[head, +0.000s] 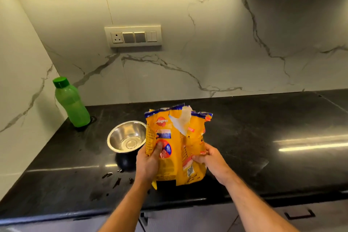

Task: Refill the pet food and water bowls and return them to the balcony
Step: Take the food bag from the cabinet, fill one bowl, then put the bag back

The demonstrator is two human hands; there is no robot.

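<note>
Yellow crinkled plastic bag (177, 145) upright over counter (254, 147) front, top torn open, ragged, white lining showing. Left hand (148, 164) grip clasps bag's left edge, thumb on front; right hand (211, 160) grip pinches right edge. Round shiny steel bowl (127, 138) just left of bag, partly behind it. Green translucent bottle (71, 102), ribbed cap, upright at counter's back-left corner. Counter black polished stone, wet smears near front. Marble-veined wall (207, 43) behind.

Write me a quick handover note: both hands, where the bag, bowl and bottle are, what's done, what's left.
Left hand and right hand grip the torn-open yellow pet food bag, upright over the black counter.
Steel bowl sits left of the bag, no kibble in it.
Green bottle stands capped in the corner.
Done: bag opened.
Left: pour food, fill water, carry bowls to balcony.
</note>
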